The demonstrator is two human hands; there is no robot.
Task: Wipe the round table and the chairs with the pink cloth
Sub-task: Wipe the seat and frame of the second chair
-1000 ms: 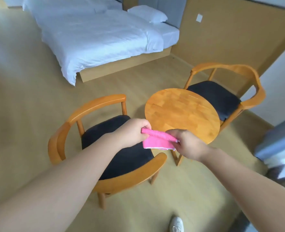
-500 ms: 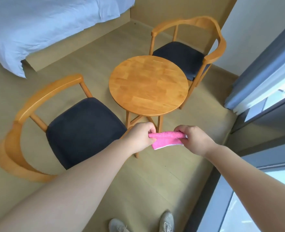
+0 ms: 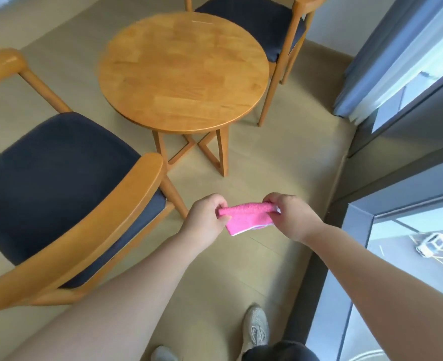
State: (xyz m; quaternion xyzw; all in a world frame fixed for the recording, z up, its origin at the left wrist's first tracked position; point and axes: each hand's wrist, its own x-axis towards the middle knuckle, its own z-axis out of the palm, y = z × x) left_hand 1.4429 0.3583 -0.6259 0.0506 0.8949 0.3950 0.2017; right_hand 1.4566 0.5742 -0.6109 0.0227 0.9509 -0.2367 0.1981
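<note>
Two chairs flank the round table (image 3: 184,71) — near chair (image 3: 59,178) at left, far chair (image 3: 270,19) beyond. Left hand (image 3: 206,221) and right hand (image 3: 290,217) each pinch an end of the pink cloth (image 3: 246,217) — held above the floor, short of the table.

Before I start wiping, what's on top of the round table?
The round table top looks bare except a thin pale mark near its far edge. Nothing covers it; the pink cloth is held away.

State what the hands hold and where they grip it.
The pink cloth, folded, held above the floor: left hand pinches its left end, right hand its right end.
</note>
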